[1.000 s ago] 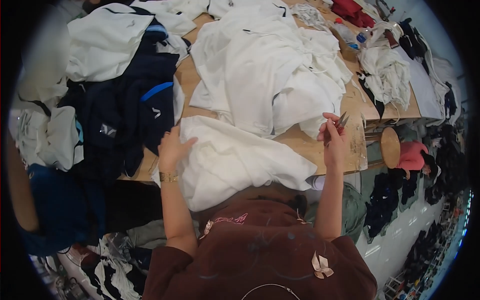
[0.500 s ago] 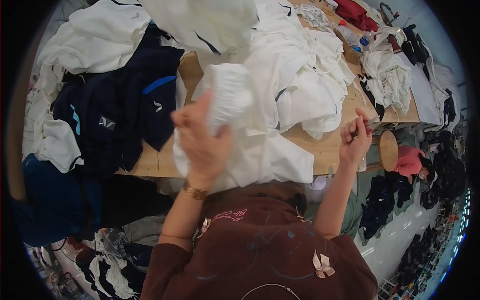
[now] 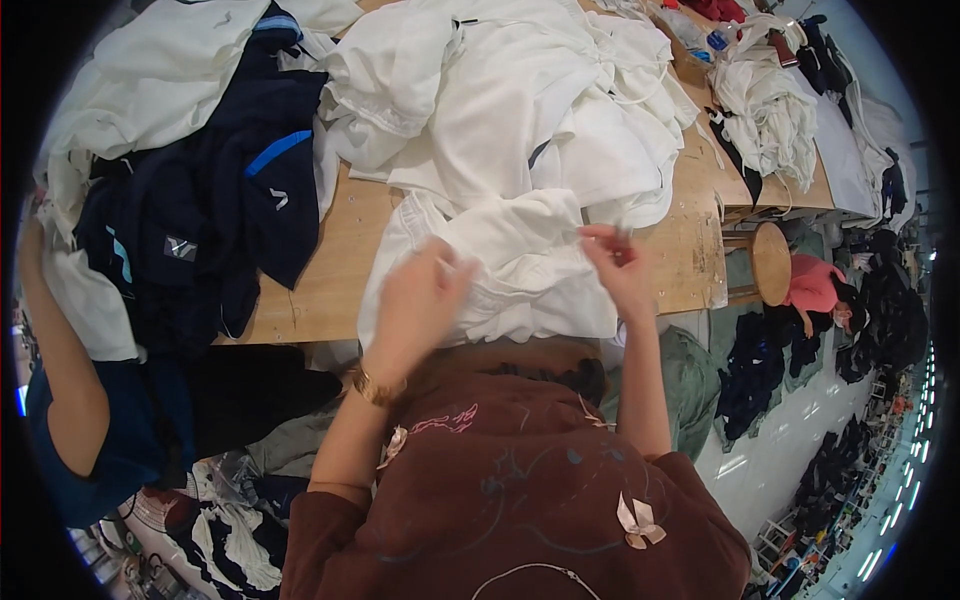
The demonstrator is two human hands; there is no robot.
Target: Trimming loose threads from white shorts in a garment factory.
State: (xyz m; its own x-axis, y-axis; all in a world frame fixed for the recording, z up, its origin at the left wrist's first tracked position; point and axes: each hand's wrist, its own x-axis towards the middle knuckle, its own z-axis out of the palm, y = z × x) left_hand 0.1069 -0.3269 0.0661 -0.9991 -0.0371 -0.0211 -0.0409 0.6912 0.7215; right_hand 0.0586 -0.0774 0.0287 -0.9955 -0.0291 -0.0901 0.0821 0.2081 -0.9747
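A white garment (image 3: 520, 225) with a gathered edge lies bunched at the table's front edge, right before me. My left hand (image 3: 425, 300) is over its left part; motion smears the fingers, so their grip cannot be made out. At the garment's right side is my right hand (image 3: 622, 272), fingers curled together with something small and dark reddish among them, too blurred to name. Beyond the garment, a large heap of white clothes (image 3: 520, 90) spreads over the wooden table (image 3: 680, 255).
Dark navy garments (image 3: 200, 210) lie at the left with a white one (image 3: 150, 90) above them. A co-worker's arm (image 3: 65, 350) reaches in there. A round wooden stool (image 3: 770, 262) stands at the right, near a person in pink (image 3: 815, 285). White cloth (image 3: 765, 115) is piled far right.
The white garment has come down from my raised left hand onto the table. My right hand has moved left to it. A co-worker's arm has appeared at the left.
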